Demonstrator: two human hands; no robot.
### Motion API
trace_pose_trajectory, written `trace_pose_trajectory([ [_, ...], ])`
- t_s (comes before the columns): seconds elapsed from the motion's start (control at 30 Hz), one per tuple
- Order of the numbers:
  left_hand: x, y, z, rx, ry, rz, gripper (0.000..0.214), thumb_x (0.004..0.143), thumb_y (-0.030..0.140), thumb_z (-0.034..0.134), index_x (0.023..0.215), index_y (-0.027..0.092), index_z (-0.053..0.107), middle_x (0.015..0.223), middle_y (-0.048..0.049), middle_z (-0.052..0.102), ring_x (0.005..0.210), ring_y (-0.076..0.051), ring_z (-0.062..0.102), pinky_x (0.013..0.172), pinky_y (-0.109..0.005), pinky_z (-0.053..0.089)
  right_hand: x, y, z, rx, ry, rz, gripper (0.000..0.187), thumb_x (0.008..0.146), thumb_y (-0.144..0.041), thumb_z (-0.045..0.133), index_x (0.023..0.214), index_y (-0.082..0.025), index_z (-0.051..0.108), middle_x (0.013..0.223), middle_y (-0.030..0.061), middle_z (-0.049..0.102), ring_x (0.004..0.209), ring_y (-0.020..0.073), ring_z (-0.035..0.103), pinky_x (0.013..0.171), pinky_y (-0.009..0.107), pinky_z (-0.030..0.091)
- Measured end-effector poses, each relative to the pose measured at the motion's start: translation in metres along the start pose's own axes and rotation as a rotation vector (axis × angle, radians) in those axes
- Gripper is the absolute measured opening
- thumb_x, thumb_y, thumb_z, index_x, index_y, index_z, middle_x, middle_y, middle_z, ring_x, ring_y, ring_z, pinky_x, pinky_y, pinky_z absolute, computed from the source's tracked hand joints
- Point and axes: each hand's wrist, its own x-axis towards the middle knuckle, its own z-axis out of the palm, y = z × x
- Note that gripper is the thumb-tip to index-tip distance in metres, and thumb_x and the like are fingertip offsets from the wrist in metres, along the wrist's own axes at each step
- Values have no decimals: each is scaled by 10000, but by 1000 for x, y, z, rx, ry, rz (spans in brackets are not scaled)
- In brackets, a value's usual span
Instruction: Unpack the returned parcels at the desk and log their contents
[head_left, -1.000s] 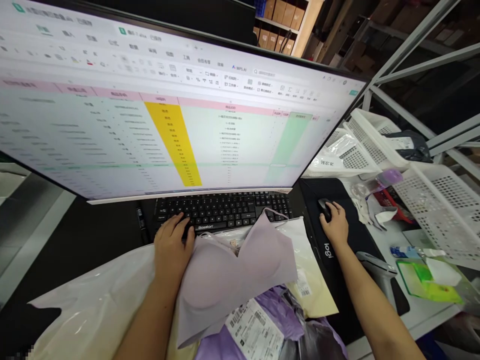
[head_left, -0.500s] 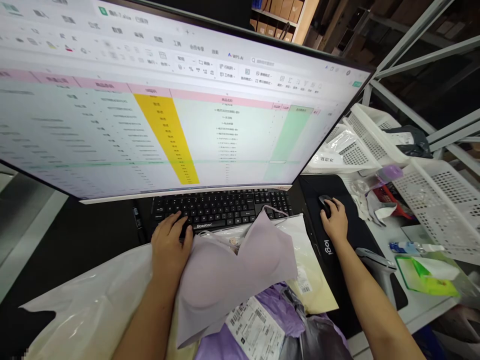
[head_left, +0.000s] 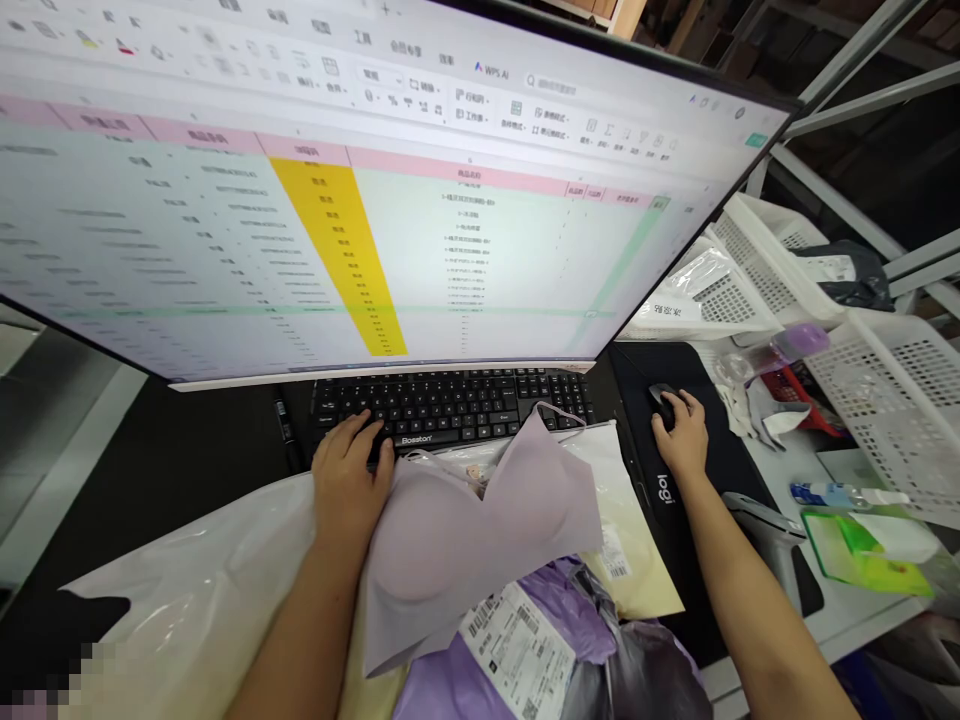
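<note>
My left hand (head_left: 351,478) rests on the lower left keys of a black keyboard (head_left: 450,408), fingers spread and holding nothing. On the black mouse pad (head_left: 731,470), my right hand (head_left: 682,435) is closed over a dark computer mouse (head_left: 661,400), mostly hidden beneath it. A pale lilac bra (head_left: 480,520) lies between my arms, one strap over the keyboard's edge. Under it are white and yellowish plastic mailer bags (head_left: 225,560) and a purple bag (head_left: 442,685) with a printed shipping label (head_left: 517,645). The monitor (head_left: 480,270) displays a spreadsheet.
A handheld barcode scanner (head_left: 772,535) lies right of my right forearm. Beyond it are a green tissue pack (head_left: 862,560), a purple-capped bottle (head_left: 795,345) and white perforated baskets (head_left: 900,400). A black marker (head_left: 286,425) lies left of the keyboard.
On the screen, the green highlighted column has shifted right to a narrower column. My view has shifted slightly; both hands stay in place, at the keyboard and mouse.
</note>
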Motion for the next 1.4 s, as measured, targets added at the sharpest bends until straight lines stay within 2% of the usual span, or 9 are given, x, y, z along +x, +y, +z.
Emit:
trace_pose_trajectory([
  [0.13, -1, -1, 0, -7, 5, -7, 254, 928, 266, 558, 1153, 193, 652, 1278, -142, 649, 1235, -314, 570, 1086, -534, 442, -6, -14, -12, -26, 136, 5, 580, 801, -380, 636, 1337, -182, 535, 1458, 189, 441, 1326, 367, 473, 1071, 565, 423],
  [0.23, -1, -2, 0, -17, -9, -5, 257, 925, 273, 563, 1154, 193, 649, 1287, -143, 644, 1240, -314, 567, 1094, -533, 437, -18, -56, -27, 8, 244, -87, 536, 858, -351, 602, 1346, -147, 512, 1431, 210, 481, 1358, 370, 436, 1120, 593, 357],
  [0.43, -1, -3, 2, -46, -2, -12, 320, 878, 321, 633, 1176, 205, 635, 1300, -142, 631, 1243, -329, 561, 1099, -545, 424, -46, -165, -27, 284, -153, -332, 305, 938, -303, 517, 1206, -227, 640, 1193, 125, 607, 1124, 297, 574, 971, 511, 497],
  [0.6, -2, 0, 1, -21, -13, 1, 426, 843, 380, 696, 1219, 200, 606, 1322, -159, 614, 1253, -346, 550, 1091, -546, 427, -93, -193, -18, 318, -269, -408, 298, 939, -246, 516, 1189, -255, 679, 1168, 117, 599, 1064, 299, 568, 903, 524, 511],
  [0.7, -3, 0, 0, -10, -32, 4, 447, 847, 394, 697, 1237, 202, 593, 1334, -161, 606, 1268, -348, 541, 1091, -541, 424, -126, -187, -26, 383, -306, -352, 349, 954, -183, 462, 1240, -279, 636, 1189, 102, 593, 1098, 277, 569, 929, 513, 514],
  [0.8, -4, -1, 0, -4, -46, 1, 428, 869, 382, 672, 1250, 204, 587, 1346, -157, 602, 1284, -343, 534, 1098, -539, 418, -124, -162, -38, 304, -260, -345, 309, 935, -234, 519, 1214, -292, 639, 1232, 102, 598, 1137, 304, 566, 953, 544, 490],
  [0.97, -6, -4, 1, -12, -33, -7, 382, 898, 334, 633, 1249, 188, 596, 1353, -167, 596, 1300, -330, 521, 1115, -530, 406, -35, -70, -37, 49, 66, -124, 579, 878, -391, 600, 1410, -190, 487, 1411, 186, 511, 1333, 376, 451, 1103, 610, 355],
  [1.1, -6, -4, 3, 5, -33, 0, 369, 899, 333, 626, 1231, 172, 613, 1351, -172, 601, 1298, -328, 520, 1126, -524, 395, 6, -7, -16, -23, -103, -112, 624, 864, -469, 602, 1416, -195, 498, 1496, 177, 440, 1357, 356, 446, 1106, 554, 395],
  [1.4, -3, 1, 1, 5, -32, -26, 356, 881, 314, 637, 1207, 170, 631, 1339, -162, 610, 1281, -328, 542, 1117, -541, 405, -7, 4, -7, -26, -15, -101, 435, 859, -341, 563, 1272, -214, 620, 1381, 133, 540, 1254, 302, 545, 1054, 484, 467],
])
